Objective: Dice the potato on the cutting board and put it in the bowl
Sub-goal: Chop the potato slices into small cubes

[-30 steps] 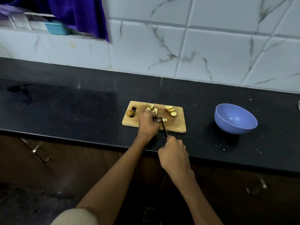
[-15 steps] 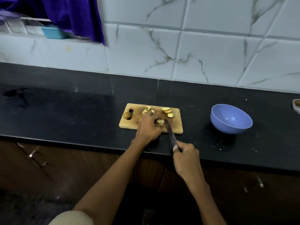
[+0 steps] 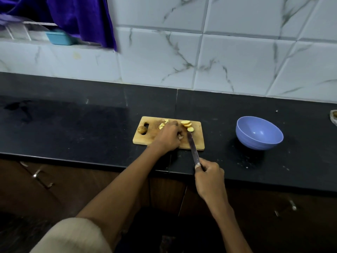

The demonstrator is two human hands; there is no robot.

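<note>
- A blue bowl [image 3: 259, 132] stands on the dark desk [image 3: 73, 125], well to the right of the board [image 3: 197, 141], and its inside shows bare blue.
- A teal tub [image 3: 59, 37] sits on the ledge at upper left beneath a purple cloth [image 3: 82, 17]; its contents cannot be seen.
- The wooden board lies lengthwise along the desk, its handle slot at the left end.
- A small brown potato [image 3: 141, 129] with its skin on rests at that slot.
- Pale yellow dice [image 3: 162, 125] lie near the far edge, just left of the left hand [image 3: 168, 136].
- Round slices [image 3: 187, 124] overlap near the far right corner of the board.
- The left hand rests on the middle of the board, fingers curled over something pale and mostly hidden; whether it is a potato piece cannot be told.
- The right hand [image 3: 209, 177] grips the knife [image 3: 193, 147] handle above the desk's near edge, fingers wrapped tight.
- The blade runs from the hand toward the slices, its tip touching the nearest one.
</note>
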